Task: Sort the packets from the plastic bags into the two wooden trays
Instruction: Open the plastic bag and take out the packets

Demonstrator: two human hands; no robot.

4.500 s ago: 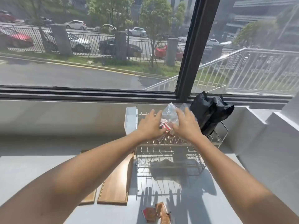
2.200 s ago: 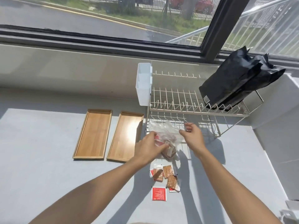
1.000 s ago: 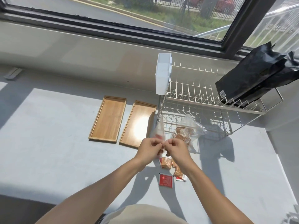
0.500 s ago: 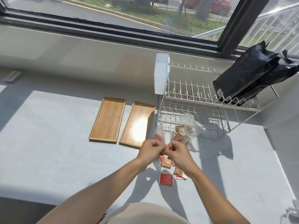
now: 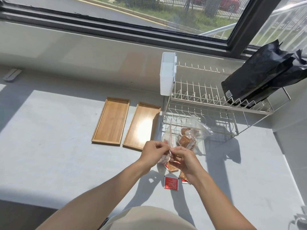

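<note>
Grey tabletop [image 5: 49,155] under window, sunlit. Nearest: loose red packet [image 5: 171,183] lying flat, brown ones partly hidden under right hand [image 5: 183,159]. Both hands meeting at mouth of small clear bag [image 5: 167,140]; left hand [image 5: 153,152] and right each pinching bag edge, fingers clamped on film, prob. prying zip seal apart. Thin, slippery, floppy film w/ light contents; best held at seal strip, not the body. Just beyond: 2nd clear bag [image 5: 192,135] of brown packets, slumped against wire rack [image 5: 207,103]. Left of that, two wooden trays [image 5: 110,121] [image 5: 142,125] side by side, nothing in them yet. Black bags [image 5: 264,77] on rack top, far right.
</note>
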